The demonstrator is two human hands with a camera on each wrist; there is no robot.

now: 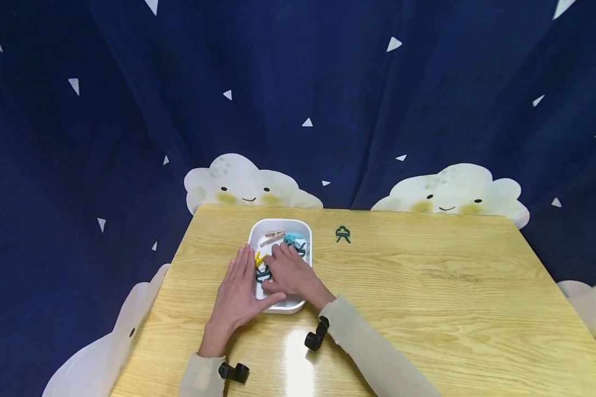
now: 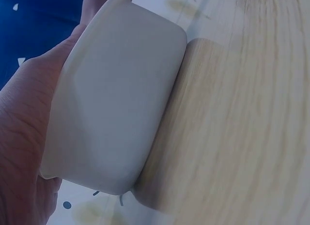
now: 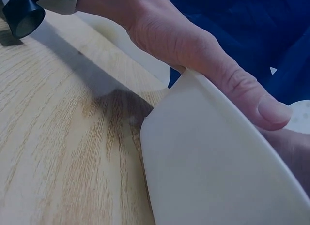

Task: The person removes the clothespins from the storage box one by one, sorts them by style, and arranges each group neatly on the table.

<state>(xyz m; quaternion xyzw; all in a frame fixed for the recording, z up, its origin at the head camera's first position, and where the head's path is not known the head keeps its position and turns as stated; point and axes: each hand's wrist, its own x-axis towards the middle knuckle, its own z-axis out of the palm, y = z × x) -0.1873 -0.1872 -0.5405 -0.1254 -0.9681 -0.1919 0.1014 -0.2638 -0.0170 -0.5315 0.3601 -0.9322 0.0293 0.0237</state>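
Beige sleeves (image 1: 377, 348) lie nearest. Left hand (image 1: 235, 295) borders the box (image 1: 282, 310), fingers straight; yellow clip (image 1: 259, 261) is just left of right hand (image 1: 292, 273), whose grip is unclear

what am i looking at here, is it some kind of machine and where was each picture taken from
There's no machine: a person works bare-handed, with a small camera on each wrist and another on the head. The head camera gives the wide picture; the two close-ups come from the wrists and mostly show the sides of a white box. On the wooden table, this box holds small clips, and a dark green clip lies apart. The left hand rests against the box; the right hand reaches inside, its grip hidden.
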